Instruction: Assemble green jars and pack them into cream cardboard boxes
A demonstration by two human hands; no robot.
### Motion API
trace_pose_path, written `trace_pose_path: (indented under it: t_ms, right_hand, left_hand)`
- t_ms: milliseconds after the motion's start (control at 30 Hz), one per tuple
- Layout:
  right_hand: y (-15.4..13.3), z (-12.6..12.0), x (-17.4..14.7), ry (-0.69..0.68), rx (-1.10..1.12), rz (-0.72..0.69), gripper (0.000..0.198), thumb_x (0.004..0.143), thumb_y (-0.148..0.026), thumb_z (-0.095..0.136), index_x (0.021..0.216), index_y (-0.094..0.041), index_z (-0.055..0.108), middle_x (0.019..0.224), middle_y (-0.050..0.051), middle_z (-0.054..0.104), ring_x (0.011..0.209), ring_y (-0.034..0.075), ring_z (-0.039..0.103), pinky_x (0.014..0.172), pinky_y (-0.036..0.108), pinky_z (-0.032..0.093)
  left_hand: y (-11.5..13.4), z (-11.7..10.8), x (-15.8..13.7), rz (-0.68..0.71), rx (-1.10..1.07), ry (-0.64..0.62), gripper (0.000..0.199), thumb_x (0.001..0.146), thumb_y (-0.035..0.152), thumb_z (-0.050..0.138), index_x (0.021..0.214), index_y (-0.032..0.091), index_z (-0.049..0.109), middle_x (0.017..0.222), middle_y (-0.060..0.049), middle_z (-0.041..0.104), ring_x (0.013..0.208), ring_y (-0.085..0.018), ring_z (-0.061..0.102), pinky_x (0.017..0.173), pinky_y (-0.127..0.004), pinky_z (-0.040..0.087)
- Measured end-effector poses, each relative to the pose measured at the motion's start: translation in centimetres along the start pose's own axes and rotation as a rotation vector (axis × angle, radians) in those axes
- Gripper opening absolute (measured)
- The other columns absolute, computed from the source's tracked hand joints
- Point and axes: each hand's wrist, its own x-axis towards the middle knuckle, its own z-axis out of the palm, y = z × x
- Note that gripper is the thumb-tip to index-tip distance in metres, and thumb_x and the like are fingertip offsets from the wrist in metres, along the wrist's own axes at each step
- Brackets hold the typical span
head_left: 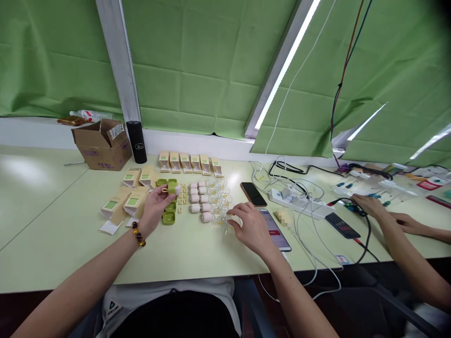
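My left hand, with a beaded bracelet at the wrist, is closed around a small green holder with a yellow loop and a pale pink end. Below it lie several open green square cases. Small gold-coloured clips form two columns beside them. Several pale pink caps stand in rows to the right. My right hand has its thumb and fingers pinched on a clear plastic cup at the near end of the rows of clear cups.
Folded cream cartons stand at the back, others at left. A cardboard box and black bottle are behind. Two phones, a power strip and tangled cables lie right. A co-worker's hands work farther right.
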Motion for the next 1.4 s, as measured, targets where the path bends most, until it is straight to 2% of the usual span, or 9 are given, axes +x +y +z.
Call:
trace_pose_path:
  t_ms: [100, 267, 500, 667, 733, 833, 967, 1200, 1400]
  right_hand:
    - [0.6, 0.9, -1.7, -0.074, -0.113, 0.003, 0.022, 0.086, -0.012, 0.072, 0.105, -0.022, 0.077, 0.106, 0.01, 0.07, 0.102, 0.032, 0.06, 0.086, 0.045, 0.051]
    - [1.5, 0.1, -2.3, -0.075, -0.101, 0.011, 0.019, 0.089, -0.009, 0.064, 0.083, -0.022, 0.077, 0.097, 0.011, 0.067, 0.096, 0.031, 0.058, 0.081, 0.044, 0.051]
    - [-0.1, -4.1, 1.9, 0.0, 0.514, 0.053, 0.012, 0.095, -0.032, 0.067, 0.088, -0.025, 0.074, 0.098, 0.006, 0.057, 0.094, 0.024, 0.059, 0.081, 0.039, 0.053]
    - [-3.7, -1.1, 8.0, 0.019, 1.094, 0.073, 0.024, 0.083, -0.046, 0.082, 0.086, -0.024, 0.073, 0.115, 0.007, 0.057, 0.108, 0.023, 0.059, 0.078, 0.033, 0.059]
    - [-5.0, 0.8, 10.1, -0.002, 1.258, 0.117, 0.031, 0.079, -0.049, 0.086, 0.085, -0.022, 0.071, 0.118, 0.007, 0.06, 0.103, 0.021, 0.061, 0.078, 0.033, 0.061]
    - [-6.5, 3.3, 12.0, -0.077, 1.493, 0.154, 0.037, 0.075, -0.052, 0.089, 0.089, -0.024, 0.068, 0.106, 0.003, 0.065, 0.091, 0.017, 0.062, 0.083, 0.036, 0.064]
    - [-7.7, 5.6, 12.3, -0.212, 1.748, 0.211, 0.043, 0.075, -0.051, 0.09, 0.095, -0.028, 0.059, 0.095, -0.001, 0.069, 0.091, 0.021, 0.073, 0.08, 0.04, 0.064]
    - [-8.2, 7.1, 10.9, -0.266, 1.947, 0.292, 0.036, 0.079, -0.039, 0.085, 0.097, -0.027, 0.057, 0.105, 0.004, 0.077, 0.091, 0.022, 0.075, 0.08, 0.037, 0.059]
    - [-8.5, 6.2, 10.6, -0.221, 1.914, 0.276, 0.032, 0.089, -0.057, 0.067, 0.1, -0.027, 0.063, 0.107, 0.008, 0.075, 0.08, 0.022, 0.065, 0.073, 0.041, 0.054]
  left_hand:
    - [-0.1, 0.0, 0.1, 0.0, -0.013, 0.003, 0.056, 0.069, 0.036, 0.095, 0.117, 0.017, 0.073, 0.106, -0.008, 0.078, 0.097, -0.02, 0.075, 0.089, -0.032, 0.059]
    - [-0.1, 0.0, 0.1, 0.013, -0.027, 0.013, 0.052, 0.068, 0.036, 0.096, 0.113, 0.02, 0.075, 0.103, -0.006, 0.078, 0.092, -0.019, 0.074, 0.088, -0.034, 0.06]
    - [0.1, 0.2, 0.0, 0.025, -0.055, -0.005, 0.049, 0.069, 0.035, 0.095, 0.111, 0.02, 0.076, 0.104, -0.006, 0.077, 0.092, -0.018, 0.073, 0.09, -0.034, 0.059]
    - [0.2, 0.1, 0.0, 0.027, -0.096, -0.02, 0.04, 0.073, 0.033, 0.093, 0.107, 0.021, 0.076, 0.104, -0.005, 0.076, 0.091, -0.016, 0.071, 0.089, -0.032, 0.058]
    - [0.2, 0.0, 0.1, 0.04, -0.113, -0.011, 0.037, 0.075, 0.033, 0.092, 0.106, 0.02, 0.077, 0.104, -0.005, 0.075, 0.09, -0.016, 0.071, 0.089, -0.032, 0.058]
    - [0.0, -0.3, 0.4, 0.07, -0.128, 0.019, 0.034, 0.076, 0.033, 0.091, 0.103, 0.019, 0.076, 0.105, -0.006, 0.075, 0.093, -0.017, 0.071, 0.091, -0.034, 0.057]
    - [0.0, -0.4, 0.5, 0.09, -0.129, 0.051, 0.035, 0.076, 0.032, 0.09, 0.105, 0.017, 0.076, 0.109, -0.007, 0.074, 0.097, -0.017, 0.071, 0.094, -0.033, 0.056]
    - [0.5, 0.0, 0.2, 0.108, -0.12, 0.062, 0.032, 0.078, 0.034, 0.09, 0.103, 0.02, 0.076, 0.11, -0.005, 0.074, 0.1, -0.017, 0.069, 0.097, -0.033, 0.055]
    - [0.2, -0.2, 0.4, 0.109, -0.128, 0.062, 0.034, 0.078, 0.034, 0.09, 0.104, 0.018, 0.075, 0.111, -0.007, 0.073, 0.099, -0.018, 0.069, 0.094, -0.033, 0.057]
